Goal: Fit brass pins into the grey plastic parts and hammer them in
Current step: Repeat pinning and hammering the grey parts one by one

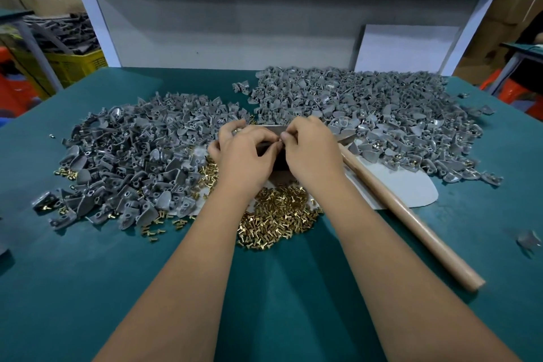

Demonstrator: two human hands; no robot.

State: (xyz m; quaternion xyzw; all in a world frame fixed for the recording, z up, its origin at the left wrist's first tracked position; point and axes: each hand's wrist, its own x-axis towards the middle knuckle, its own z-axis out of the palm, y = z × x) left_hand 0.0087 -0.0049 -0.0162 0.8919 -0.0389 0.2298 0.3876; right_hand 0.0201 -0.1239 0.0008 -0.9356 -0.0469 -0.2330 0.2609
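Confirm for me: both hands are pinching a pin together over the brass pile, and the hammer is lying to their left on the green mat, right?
Not quite. The head view shows the hammer lying to the right of the hands, not the left. The left hand and right hand do meet over the brass pile.

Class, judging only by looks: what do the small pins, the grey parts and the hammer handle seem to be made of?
Pins: shiny yellow metal, probably brass, glinting.
Grey parts: matte moulded plastic, judging by identical shapes with holes.
Hammer handle: pale, smooth, likely wood.
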